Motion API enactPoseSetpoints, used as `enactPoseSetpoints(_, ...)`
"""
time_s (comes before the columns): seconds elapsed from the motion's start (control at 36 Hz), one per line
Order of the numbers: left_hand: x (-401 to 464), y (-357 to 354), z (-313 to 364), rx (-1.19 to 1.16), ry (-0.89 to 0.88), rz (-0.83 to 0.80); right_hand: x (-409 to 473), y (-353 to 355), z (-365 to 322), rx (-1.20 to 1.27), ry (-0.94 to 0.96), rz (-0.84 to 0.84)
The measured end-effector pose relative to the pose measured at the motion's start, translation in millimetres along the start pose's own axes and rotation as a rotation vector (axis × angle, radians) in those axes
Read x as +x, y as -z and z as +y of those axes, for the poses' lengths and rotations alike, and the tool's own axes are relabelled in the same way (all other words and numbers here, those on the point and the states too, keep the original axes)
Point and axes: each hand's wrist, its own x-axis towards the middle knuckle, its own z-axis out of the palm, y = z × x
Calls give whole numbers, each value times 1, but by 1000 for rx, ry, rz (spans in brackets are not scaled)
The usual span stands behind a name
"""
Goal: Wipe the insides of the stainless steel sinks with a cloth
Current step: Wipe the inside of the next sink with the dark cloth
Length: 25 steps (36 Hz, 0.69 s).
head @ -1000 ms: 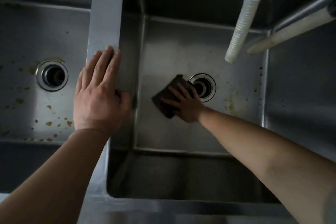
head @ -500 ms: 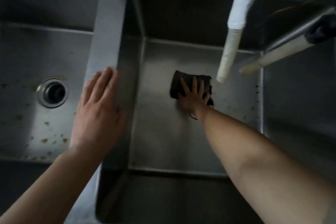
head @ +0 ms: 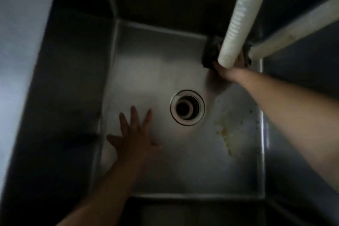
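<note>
Right now the right hand (head: 228, 69) is pressing flat on a dark crumpled cloth (head: 210, 55) in the far right corner of the stainless steel sink (head: 146, 82), partly hidden behind a white ribbed hose (head: 236, 18). Meanwhile the left hand (head: 135, 139) is spreading open near the round drain (head: 187, 107), with yellowish residue (head: 227, 137) lying just right of it.

Dim, low light; steel surfaces mostly in shadow, brightest patch on flat steel ledge (head: 22, 46) at left edge. White ribbed hose (head: 238, 14) hangs down from top right. Second pale pipe (head: 297, 24) runs diagonally from right edge toward it. Dark steel wall (head: 302, 97) at right. Far side black, detail lost. View slightly blurred.
</note>
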Motion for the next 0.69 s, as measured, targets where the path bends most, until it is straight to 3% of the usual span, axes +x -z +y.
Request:
enactPoseSetpoints(0.08,-3,-1,3,35,-4,22,-44,-18,-9,-17,-15,-25)
enactPoseSetpoints(0.22,-6,8,9,36,9,9,-159,-74,-11,-68,202,-59)
enactPoseSetpoints(0.31,-9,9,10,26,19,20,-185,-88,-4,12,182,-142)
enactPoseSetpoints(0.53,-5,2,7,15,17,41,-108,-67,-23,85,29,26)
enactPoseSetpoints(0.69,-2,-4,4,17,4,75,7,0,10,15,-36,-48)
